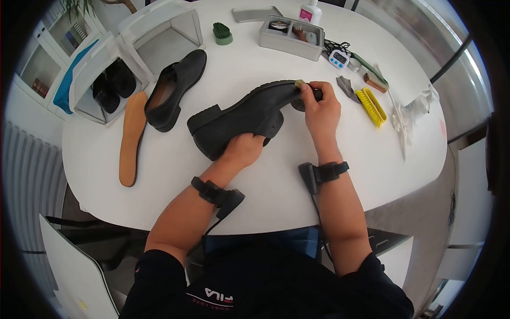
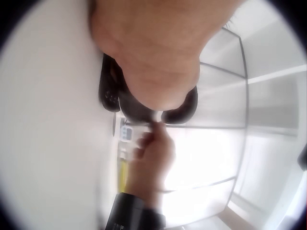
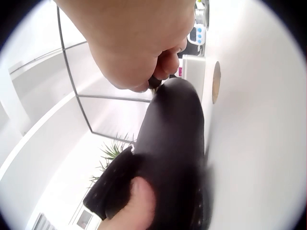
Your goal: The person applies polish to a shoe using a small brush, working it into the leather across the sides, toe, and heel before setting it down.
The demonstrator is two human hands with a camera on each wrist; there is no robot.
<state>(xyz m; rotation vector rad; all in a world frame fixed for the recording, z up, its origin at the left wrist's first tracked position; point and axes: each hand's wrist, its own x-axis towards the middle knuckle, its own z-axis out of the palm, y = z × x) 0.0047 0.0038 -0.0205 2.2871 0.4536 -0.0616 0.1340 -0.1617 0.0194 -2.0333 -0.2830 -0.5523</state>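
Note:
A black leather lace-up shoe [image 1: 241, 114] is tilted on its side above the white table, sole facing away and toe to the right. My left hand [image 1: 244, 150] grips it at the opening, its fingers hidden inside; the thumb [image 3: 139, 206] shows against the upper in the right wrist view. At the toe, my right hand [image 1: 322, 109] pinches a small dark-handled brush [image 3: 155, 82]. Its pale bristles touch the toe edge near the sole. A dark round thing [image 1: 298, 104] is partly hidden behind the right hand.
Left of the held shoe lie another black shoe [image 1: 183, 82] and a tan insole [image 1: 132, 141]. Clear boxes [image 1: 164, 40] stand behind. A metal tin [image 1: 289, 49], a green brush [image 1: 222, 34], a timer [image 1: 339, 59] and a yellow brush [image 1: 373, 108] lie toward the back and right.

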